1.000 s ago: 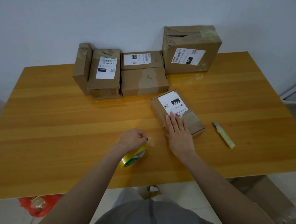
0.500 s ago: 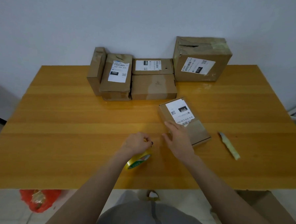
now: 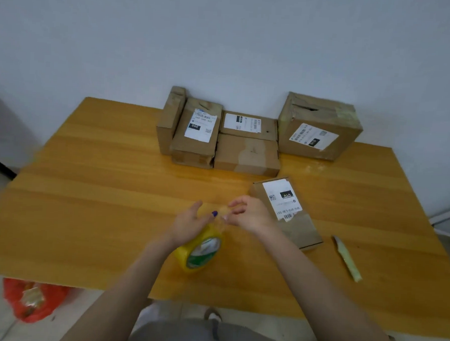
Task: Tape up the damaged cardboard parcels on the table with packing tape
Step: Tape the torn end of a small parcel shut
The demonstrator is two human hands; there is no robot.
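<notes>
A yellow roll of clear packing tape point(image 3: 200, 248) with a green core hangs under my left hand point(image 3: 189, 224), which grips it from above. My right hand point(image 3: 250, 214) pinches the loose tape end just right of the left thumb. Behind the right hand a small cardboard parcel point(image 3: 291, 218) with a white label lies flat on the wooden table point(image 3: 99, 203). Several more parcels stand at the back: a narrow upright box point(image 3: 169, 123), a labelled box point(image 3: 197, 132), two stacked flat boxes point(image 3: 247, 145) and a large torn box point(image 3: 318, 127).
A pale yellow-green utility knife point(image 3: 348, 259) lies on the table right of the small parcel. A red plastic bag point(image 3: 32, 299) sits on the floor under the table's near left edge. A wall rises directly behind the table.
My right hand left the top of the small parcel and came to the tape end. The left hand lifted the roll off the table. My head turned left.
</notes>
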